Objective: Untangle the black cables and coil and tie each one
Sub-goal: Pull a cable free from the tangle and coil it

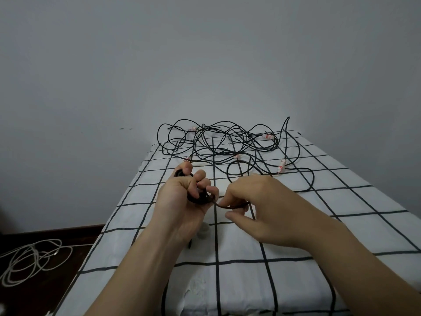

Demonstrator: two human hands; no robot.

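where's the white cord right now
In the head view the white cord lies in loose loops on the dark floor at lower left, beside the left edge of the checked sheet.

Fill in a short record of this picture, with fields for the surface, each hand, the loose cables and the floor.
surface: checked cloth, white with black lines
left hand: grips a black coil
right hand: pinches the strand leading from the coil
far end: tangled black cables with white-and-red tags
floor: pale cord, loosely looped
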